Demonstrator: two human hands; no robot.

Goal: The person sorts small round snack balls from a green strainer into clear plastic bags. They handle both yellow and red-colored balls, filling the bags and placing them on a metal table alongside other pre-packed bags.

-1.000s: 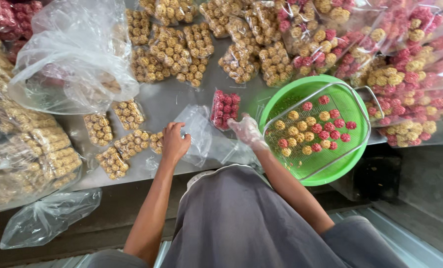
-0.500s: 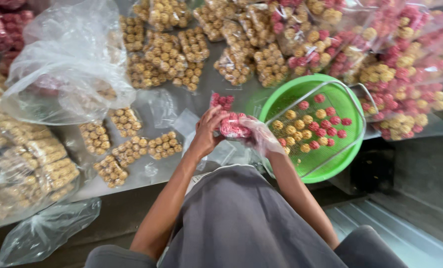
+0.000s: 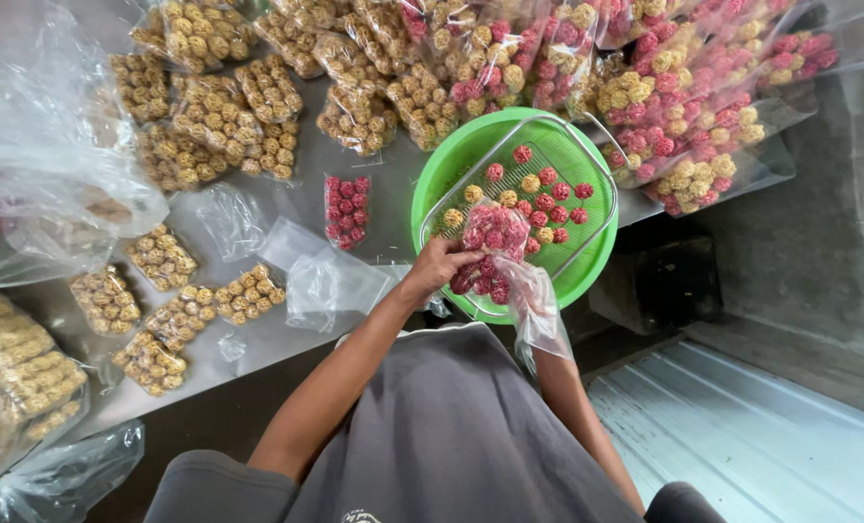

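- Small clear bag of red balls point(image 3: 490, 254) — held over the near rim of the green basin point(image 3: 587, 266), both hands on it.
- Left hand point(image 3: 439, 266) closed on the bag's near side, fingers curled round the plastic.
- Right hand point(image 3: 533, 295) under a loose clear plastic glove or bag, below and to the right of the bag; looks clamped on the bag's lower end, grip itself hidden by plastic.
- Step in hand, as a judgement: packing — the bag looks full and is being gathered or closed. Next move likely calls for a firm pinch at the mouth, keeping it upright so the balls don't spill.
- Wire rack point(image 3: 519, 208) lies across the basin, loose red and yellow balls on it, just behind the held bag.
- Filled red pack point(image 3: 347, 210) flat on the grey table point(image 3: 393, 208), left of the basin.
- Empty clear bags point(image 3: 330, 281) crumpled near the table's front edge, beside the left forearm.
- Small yellow packs point(image 3: 248, 293) in a loose cluster at front left, more further left.
- Yellow packs in rows point(image 3: 214, 111) at the back of the table.
- Mixed red-and-yellow packs point(image 3: 688, 116) piled at back right, past the basin.
- Big clear sack point(image 3: 49, 160) bunched at left, partly over the yellow packs.
- No labels or signs legible; all wrapping clear plastic.
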